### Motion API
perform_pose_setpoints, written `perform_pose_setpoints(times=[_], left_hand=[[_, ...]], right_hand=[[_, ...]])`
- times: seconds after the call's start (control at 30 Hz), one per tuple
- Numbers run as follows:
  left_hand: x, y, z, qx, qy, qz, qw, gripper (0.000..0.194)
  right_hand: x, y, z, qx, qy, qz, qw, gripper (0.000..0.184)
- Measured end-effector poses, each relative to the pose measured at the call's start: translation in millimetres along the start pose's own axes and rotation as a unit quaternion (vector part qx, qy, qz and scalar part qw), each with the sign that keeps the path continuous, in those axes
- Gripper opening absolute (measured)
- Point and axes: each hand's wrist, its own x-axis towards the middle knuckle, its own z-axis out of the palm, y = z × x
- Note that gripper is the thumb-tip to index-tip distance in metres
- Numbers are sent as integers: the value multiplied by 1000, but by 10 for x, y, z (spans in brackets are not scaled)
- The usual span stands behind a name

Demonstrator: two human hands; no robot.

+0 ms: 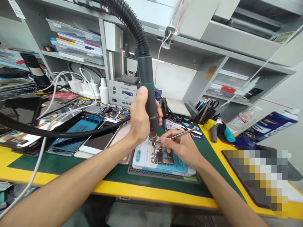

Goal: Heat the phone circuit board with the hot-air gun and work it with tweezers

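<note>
- Gripped firmly in the left hand is the hot-air handle, held nearly upright, with its metal nozzle pointing down just above the circuit board.
- Thumb of this hand lies along the side of the handle, and the other fingers wrap around it from behind.
- From the top of the handle, a thick black ribbed hose rises and bends away to the upper left.
- Right hand pinches a pair of metal tweezers; the tips point left toward the nozzle and are close to the board's upper edge. I cannot tell if the tips touch the board.
- Circuit board lies on a white and blue holder, and this holder rests on a dark grey mat on the green work surface with a yellow border.
- To the left of the hands are several opened phones and white cables.
- Behind the hands stands a pale station unit with a small display.
- At the right lies a yellow and blue tool.
</note>
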Motion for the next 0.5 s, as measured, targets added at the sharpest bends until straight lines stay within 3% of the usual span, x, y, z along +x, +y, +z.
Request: perform_pose_setpoints(times=[0.5], left_hand=[[35, 62, 1, -16, -3, 11, 1000, 75]], right_hand=[[-33, -62, 16, -35, 25, -27, 999, 24]])
